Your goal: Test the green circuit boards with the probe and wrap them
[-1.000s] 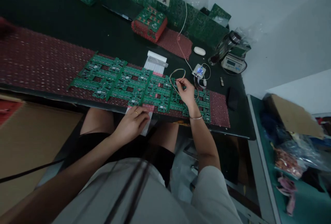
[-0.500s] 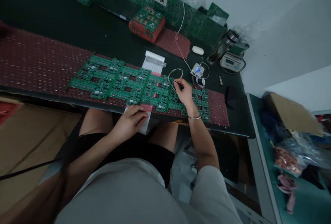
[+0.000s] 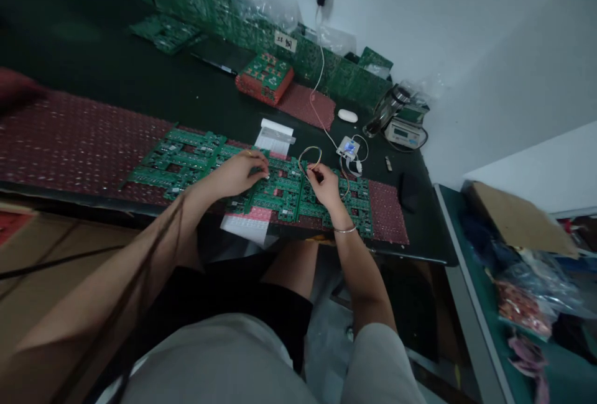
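Observation:
Several green circuit boards [image 3: 191, 149] lie joined in a row on pink bubble wrap [image 3: 93, 137]. Over the middle boards, my left hand [image 3: 240, 174] has its thumb and fingers closed together. A tiny pale spot shows at its fingertips, too small to name. My right hand [image 3: 324, 184] pinches a bundle of thin wires [image 3: 310, 148] above the boards to the right. The wires loop up from the fingers, and some run toward a small white device with a lit screen [image 3: 349, 148]. Their held end is hidden by the fingers.
Behind the boards lie a paper sheet with a ruler [image 3: 275, 135] and a red-wrapped stack of boards [image 3: 265, 78]. A white oval object [image 3: 347, 116], a glass bottle [image 3: 387, 109] and a grey metered instrument [image 3: 405, 135] stand at the back right. Paper [image 3: 247, 227] overhangs the front edge.
My left hand has risen from the paper at the table's front edge to over the middle boards. My right hand still holds the wires over the right-hand boards. The view has tilted up slightly.

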Tool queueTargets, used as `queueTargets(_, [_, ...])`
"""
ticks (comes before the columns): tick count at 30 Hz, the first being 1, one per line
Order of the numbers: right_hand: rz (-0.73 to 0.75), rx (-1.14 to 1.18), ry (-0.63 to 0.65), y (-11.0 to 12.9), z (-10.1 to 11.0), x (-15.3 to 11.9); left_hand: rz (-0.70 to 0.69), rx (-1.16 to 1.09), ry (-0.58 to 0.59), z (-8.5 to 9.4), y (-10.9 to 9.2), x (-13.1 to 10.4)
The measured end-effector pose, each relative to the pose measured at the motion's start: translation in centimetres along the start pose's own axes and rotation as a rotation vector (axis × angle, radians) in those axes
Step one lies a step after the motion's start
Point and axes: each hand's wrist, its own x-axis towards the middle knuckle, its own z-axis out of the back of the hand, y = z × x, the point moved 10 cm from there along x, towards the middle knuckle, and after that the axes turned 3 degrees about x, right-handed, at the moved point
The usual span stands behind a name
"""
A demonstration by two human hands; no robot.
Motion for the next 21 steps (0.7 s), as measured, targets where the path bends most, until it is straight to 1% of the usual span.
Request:
queueTargets(2, [-0.006,-0.002,0.002,-0.1,-0.1,0.0,-0.044,0.046,0.169,-1.3,1.2,2.7])
queueTargets(4, [-0.006,-0.001,0.006,0.0,-0.1,0.1,-0.071,0.098,0.305,-2.6,2.0,4.4])
queueTargets(5, [-0.007,-0.001,0.008,0.0,-0.1,0.1,-0.077,0.123,0.35,-3.2,2.2,4.9])
queueTargets(7, [-0.015,-0.001,0.015,0.0,-0.1,0.1,-0.088,0.16,0.404,-4.0,2.5,5.5])
queueTargets(10, [-0.035,-0.007,0.021,-0.2,-0.1,0.1,-0.108,0.174,0.42,-4.7,2.5,6.0])
queueTargets(16, [-0.038,0.009,0.025,-0.2,-0.2,0.1,-0.138,0.208,0.402,-5.3,2.6,6.3])
queueTargets(21, [-0.052,-0.002,0.017,-0.3,-0.2,0.1,-0.149,0.205,0.379,-4.9,2.4,6.4])
